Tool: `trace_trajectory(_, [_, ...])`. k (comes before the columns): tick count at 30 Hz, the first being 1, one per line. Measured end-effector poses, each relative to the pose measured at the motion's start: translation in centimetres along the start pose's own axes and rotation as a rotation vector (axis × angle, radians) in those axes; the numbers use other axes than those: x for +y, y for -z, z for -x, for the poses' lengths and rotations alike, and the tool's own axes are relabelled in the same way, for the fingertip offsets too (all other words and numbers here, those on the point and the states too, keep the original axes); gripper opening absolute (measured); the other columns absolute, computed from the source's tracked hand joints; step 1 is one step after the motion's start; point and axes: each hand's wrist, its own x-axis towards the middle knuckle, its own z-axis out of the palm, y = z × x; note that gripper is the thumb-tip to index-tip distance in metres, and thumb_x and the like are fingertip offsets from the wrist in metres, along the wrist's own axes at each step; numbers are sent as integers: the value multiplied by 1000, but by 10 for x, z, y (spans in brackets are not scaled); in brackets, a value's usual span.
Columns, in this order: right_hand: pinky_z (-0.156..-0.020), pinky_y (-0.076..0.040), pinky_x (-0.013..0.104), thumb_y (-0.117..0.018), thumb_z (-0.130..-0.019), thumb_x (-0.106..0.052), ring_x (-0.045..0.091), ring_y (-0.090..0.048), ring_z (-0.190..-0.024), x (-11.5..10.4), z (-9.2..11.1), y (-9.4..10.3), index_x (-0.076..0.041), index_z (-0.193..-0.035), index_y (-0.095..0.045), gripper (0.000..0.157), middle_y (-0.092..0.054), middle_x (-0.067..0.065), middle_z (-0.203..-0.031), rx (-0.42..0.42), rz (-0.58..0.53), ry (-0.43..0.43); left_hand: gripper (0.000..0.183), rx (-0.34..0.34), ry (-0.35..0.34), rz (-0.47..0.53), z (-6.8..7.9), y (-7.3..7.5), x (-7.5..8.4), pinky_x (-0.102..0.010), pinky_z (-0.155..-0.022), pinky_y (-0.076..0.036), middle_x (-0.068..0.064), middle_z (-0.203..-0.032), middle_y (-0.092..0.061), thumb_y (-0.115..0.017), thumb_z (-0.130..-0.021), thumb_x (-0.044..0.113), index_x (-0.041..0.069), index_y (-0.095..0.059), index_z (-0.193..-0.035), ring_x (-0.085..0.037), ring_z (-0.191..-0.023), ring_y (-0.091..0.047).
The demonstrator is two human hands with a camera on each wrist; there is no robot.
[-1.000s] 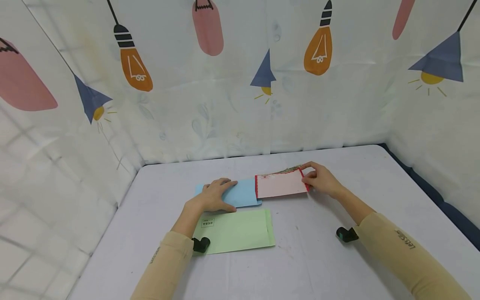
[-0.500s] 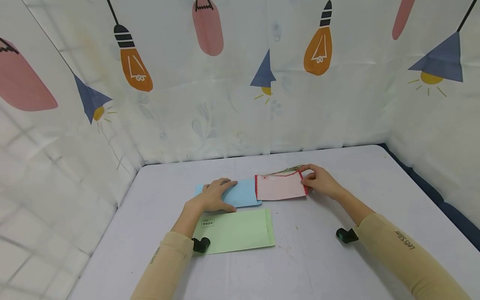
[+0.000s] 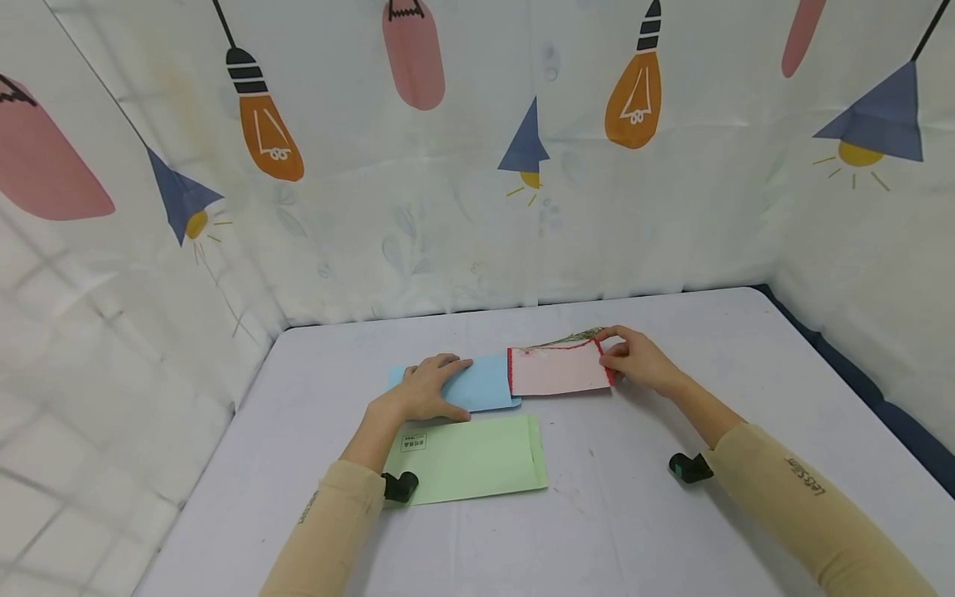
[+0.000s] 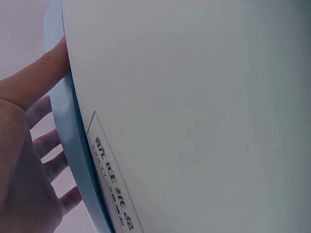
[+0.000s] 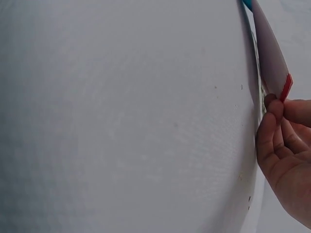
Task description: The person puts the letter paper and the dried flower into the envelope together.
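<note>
My left hand [image 3: 433,388] rests spread over a light blue envelope [image 3: 488,385], with the thumb at its near edge; the left wrist view shows the thumb touching the blue edge [image 4: 63,104]. A pink card [image 3: 555,371] with red side borders overlaps the envelope's right end; whether it lies inside cannot be told. My right hand [image 3: 636,361] pinches the card's right red border between thumb and fingers, as the right wrist view shows near the red edge [image 5: 286,87]. A green sprig [image 3: 578,337] shows along the card's far edge.
Nearer me, a pale green envelope [image 3: 477,460] with a small printed box lies flat, partly under the left forearm. All of it lies on a table with a white cover [image 3: 634,531]. A patterned curtain [image 3: 448,232] hangs behind the table.
The pink card has shifted very slightly to the left with my right hand, and its near edge has tilted a little. My left hand stays in place on the blue envelope.
</note>
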Motion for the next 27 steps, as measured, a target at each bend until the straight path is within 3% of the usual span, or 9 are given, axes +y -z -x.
trace_trajectory(27, [-72, -54, 32, -62, -101, -3, 23, -63, -80, -2, -2, 1, -2, -138, -54, 38, -70, 13, -101, 11, 26, 16, 96, -5, -4, -8, -1, 0, -1, -61, -111, -26, -11, -160, -35, -85, -81, 50, 21, -38, -161, -34, -146, -32])
